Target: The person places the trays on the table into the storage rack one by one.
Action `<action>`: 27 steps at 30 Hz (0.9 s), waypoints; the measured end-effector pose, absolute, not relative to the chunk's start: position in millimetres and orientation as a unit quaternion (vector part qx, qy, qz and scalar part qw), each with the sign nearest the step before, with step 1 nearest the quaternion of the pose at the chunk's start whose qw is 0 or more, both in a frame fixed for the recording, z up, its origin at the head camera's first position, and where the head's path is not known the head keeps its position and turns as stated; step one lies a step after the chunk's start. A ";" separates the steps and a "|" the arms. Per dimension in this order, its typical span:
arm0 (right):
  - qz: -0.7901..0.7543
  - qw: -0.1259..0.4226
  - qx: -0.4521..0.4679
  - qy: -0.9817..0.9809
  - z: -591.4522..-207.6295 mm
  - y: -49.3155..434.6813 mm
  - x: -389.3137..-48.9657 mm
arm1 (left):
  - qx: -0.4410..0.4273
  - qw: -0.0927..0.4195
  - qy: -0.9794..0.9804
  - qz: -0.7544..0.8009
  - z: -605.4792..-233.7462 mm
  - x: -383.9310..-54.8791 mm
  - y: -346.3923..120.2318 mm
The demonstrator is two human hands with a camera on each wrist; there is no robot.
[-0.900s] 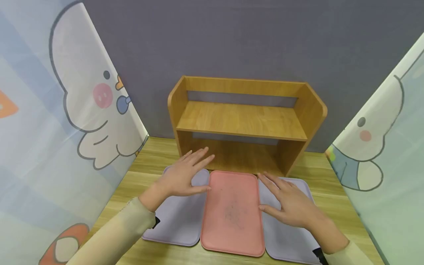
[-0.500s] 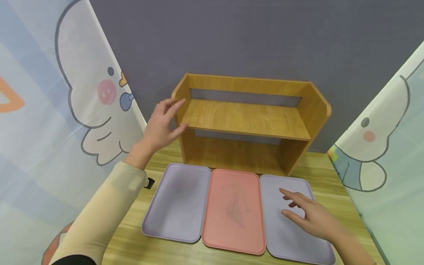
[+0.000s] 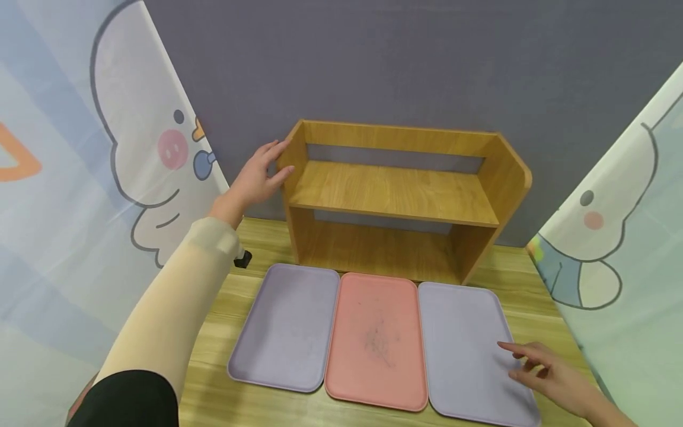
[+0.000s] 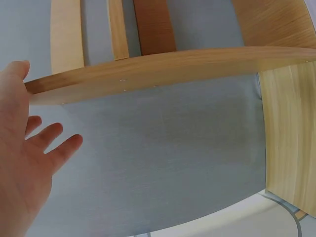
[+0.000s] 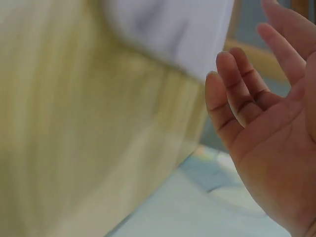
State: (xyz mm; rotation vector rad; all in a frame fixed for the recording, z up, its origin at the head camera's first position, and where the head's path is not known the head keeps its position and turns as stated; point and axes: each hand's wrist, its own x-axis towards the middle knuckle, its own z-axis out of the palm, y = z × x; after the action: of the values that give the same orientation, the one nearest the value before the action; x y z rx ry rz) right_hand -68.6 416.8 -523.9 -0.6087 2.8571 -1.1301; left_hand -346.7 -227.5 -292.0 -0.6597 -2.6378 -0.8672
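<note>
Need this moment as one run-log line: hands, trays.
left hand: at shelf's left panel, contact unclear | right hand: near right lavender tray, holding nothing | trays: pink tray between left lavender tray and right

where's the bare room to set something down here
Bare: upper shelf and lower shelf, between the side panels; left purple tray; pink tray, between it and the right purple tray. Crowded: left panel, by the left hand; right tray's right edge, by the right hand.
</note>
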 end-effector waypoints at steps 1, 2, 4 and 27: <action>-0.365 0.018 -0.196 0.910 -527.9 425.3 -65.3 | -0.227 0.137 -0.916 -0.302 -292.8 -349.0 -227.6; -0.367 0.025 -0.201 0.908 -532.1 433.3 -62.4 | -0.225 0.132 -0.916 -0.305 -293.0 -350.0 -227.4; -0.372 0.061 -0.204 0.904 -539.3 447.9 -58.4 | -0.223 0.128 -0.916 -0.310 -293.8 -352.9 -227.8; -0.379 0.244 -0.049 0.891 -568.6 452.3 -58.8 | -0.180 0.134 -0.913 -0.339 -298.5 -359.2 -216.1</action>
State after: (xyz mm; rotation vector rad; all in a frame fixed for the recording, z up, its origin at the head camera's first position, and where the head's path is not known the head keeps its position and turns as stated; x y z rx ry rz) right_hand -58.8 452.3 -568.6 -0.1326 2.4343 -1.0363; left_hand -359.2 -216.1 -298.5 -0.5227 -2.6472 -0.9838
